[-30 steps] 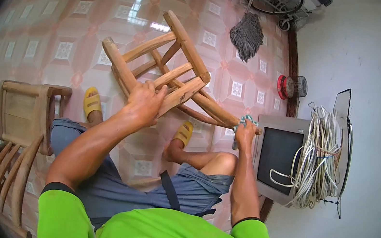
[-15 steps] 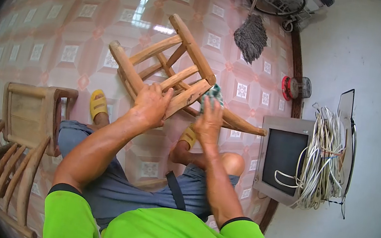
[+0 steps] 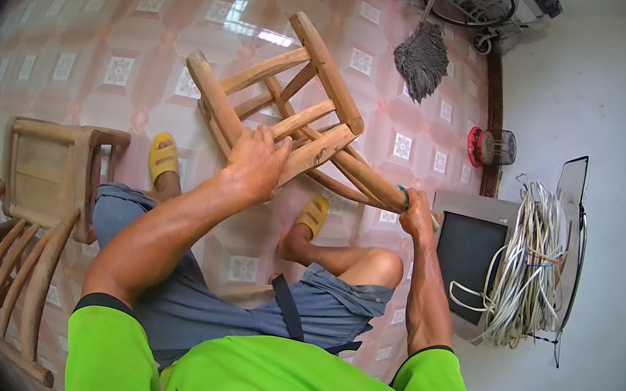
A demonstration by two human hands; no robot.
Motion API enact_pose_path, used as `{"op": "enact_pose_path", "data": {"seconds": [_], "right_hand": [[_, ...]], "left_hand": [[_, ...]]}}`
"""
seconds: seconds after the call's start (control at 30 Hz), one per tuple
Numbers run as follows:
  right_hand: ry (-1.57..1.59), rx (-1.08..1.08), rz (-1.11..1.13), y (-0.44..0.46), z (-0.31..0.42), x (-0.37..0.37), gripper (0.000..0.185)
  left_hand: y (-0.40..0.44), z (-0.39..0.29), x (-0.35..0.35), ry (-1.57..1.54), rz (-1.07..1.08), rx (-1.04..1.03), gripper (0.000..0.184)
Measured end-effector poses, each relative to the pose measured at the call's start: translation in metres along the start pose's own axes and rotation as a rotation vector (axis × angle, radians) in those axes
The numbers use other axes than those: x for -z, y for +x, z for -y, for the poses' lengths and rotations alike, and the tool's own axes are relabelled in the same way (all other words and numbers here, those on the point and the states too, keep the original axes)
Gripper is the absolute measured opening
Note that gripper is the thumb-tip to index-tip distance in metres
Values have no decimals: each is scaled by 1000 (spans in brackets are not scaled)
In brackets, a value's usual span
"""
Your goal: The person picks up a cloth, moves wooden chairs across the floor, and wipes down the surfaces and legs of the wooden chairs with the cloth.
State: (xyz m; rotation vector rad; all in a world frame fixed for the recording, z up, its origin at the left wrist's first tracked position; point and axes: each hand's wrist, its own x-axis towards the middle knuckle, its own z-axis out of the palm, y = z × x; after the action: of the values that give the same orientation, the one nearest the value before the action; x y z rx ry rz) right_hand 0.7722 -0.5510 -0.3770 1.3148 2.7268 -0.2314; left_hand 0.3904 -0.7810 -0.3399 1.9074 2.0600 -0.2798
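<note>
A wooden chair (image 3: 328,86) lies tipped over in front of me, its legs pointing away and its long back posts reaching to the right. My left hand (image 3: 255,162) is closed around the frame where a leg meets the seat's near corner. Out at the right end of a back post, my right hand (image 3: 417,215) is wrapped around the wood with a green cloth (image 3: 406,199) in its grip. Only an edge of the cloth shows; the palm hides the rest.
Another wooden chair (image 3: 48,174) stands at the left. An old television (image 3: 468,253) with a bundle of white cable (image 3: 531,266) is by the right wall, close to my right hand. Beyond the chair are a grey mop (image 3: 421,60) and a wheeled item (image 3: 472,2) on the tiled floor.
My right hand has slid with the cloth from the chair's seat corner out along the back post to its right end. The left hand keeps its hold; the chair has barely shifted.
</note>
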Motion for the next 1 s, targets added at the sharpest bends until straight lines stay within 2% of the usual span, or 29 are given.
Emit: {"op": "enact_pose_path", "data": {"seconds": [0.1,0.13,0.2,0.23,0.3,0.33,0.4,0.47,0.57,0.67,0.73,0.77,0.8,0.87,0.93,1.0], "right_hand": [[332,64,132,20,67,37,53],[334,57,129,24,92,55,53],[769,-122,185,32,131,80,63],[773,-121,187,37,125,70,63],[548,224,271,46,115,50,61],[548,225,271,47,115,46,61],[247,132,314,52,133,45,57],[226,110,331,66,147,43,56],[253,216,331,74,168,43,56],[244,244,223,68,168,37,60],[627,85,354,65,142,41,64],[487,83,391,64,147,63,71],[490,82,392,65,143,62,71],[306,193,421,69,137,56,74],[214,256,340,74,142,41,68],[-58,180,325,80,158,29,54]], "left_hand": [[1,1,3,-44,14,1,110],[1,-1,5,-41,14,-6,110],[1,1,6,-48,29,-9,110],[0,1,6,-45,32,-7,110],[0,1,5,-18,14,-1,109],[0,1,5,-18,15,0,109],[-1,1,5,-15,6,1,109],[-2,1,6,-18,4,0,109],[0,2,5,-23,0,-7,108],[1,3,0,-29,-22,-11,108],[0,3,-2,-31,-39,-6,107],[1,3,-2,-35,-39,-9,107],[1,2,-2,-37,-39,-16,107],[2,1,-2,-56,-29,-4,107],[3,0,-1,-74,-23,12,106],[3,0,-2,-36,-36,3,106]]}}
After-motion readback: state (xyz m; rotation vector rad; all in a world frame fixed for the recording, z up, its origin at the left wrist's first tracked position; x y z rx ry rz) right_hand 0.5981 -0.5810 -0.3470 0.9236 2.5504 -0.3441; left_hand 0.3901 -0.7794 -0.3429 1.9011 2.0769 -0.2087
